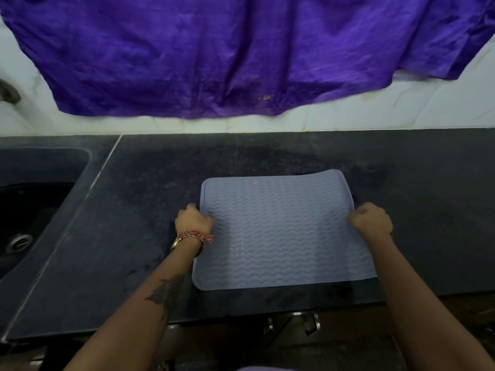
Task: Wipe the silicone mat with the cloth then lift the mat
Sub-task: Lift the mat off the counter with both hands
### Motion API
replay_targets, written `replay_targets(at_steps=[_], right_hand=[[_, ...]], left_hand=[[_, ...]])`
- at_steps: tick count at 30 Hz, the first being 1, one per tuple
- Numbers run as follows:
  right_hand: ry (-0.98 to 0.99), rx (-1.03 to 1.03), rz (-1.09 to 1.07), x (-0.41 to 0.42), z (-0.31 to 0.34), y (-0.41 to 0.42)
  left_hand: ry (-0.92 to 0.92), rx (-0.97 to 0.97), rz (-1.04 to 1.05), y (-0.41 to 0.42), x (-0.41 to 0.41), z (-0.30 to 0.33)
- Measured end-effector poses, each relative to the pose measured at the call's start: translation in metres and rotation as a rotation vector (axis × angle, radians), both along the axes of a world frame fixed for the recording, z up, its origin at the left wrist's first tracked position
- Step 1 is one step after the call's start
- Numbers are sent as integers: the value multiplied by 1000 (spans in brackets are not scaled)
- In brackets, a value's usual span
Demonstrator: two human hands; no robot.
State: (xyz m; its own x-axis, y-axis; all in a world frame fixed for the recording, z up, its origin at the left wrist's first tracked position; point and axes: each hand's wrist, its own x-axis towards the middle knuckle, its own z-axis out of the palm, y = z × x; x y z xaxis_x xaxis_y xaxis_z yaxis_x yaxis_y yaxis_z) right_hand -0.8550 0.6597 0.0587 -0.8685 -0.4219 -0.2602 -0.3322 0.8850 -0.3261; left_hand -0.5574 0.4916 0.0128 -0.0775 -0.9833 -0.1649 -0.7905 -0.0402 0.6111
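Sink (40,167) cut off at left edge. Left hand (193,222) pinches silicone mat (281,234) left edge; mat on dark worktop (134,210), far right corner raised. Right hand (371,218) clenched on right edge, fingertips hidden.

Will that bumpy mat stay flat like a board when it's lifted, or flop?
Probably flop: the silicone mat looks thin, and its far right corner already curls up. It likely bends between the left hand and right hand gripping its sides. Its wavy ridges may help grip.
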Motion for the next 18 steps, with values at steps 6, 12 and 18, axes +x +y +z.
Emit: replay_targets(at_steps=[6,12,18], right_hand=[[-129,-282,153,37,27,-37],[-492,-538,254,126,18,-99],[-485,-384,434,199,-18,-129]], left_hand=[[143,44,16,-4,5,6],[275,154,62,-15,15,8],[482,303,74,-25,27,1]])
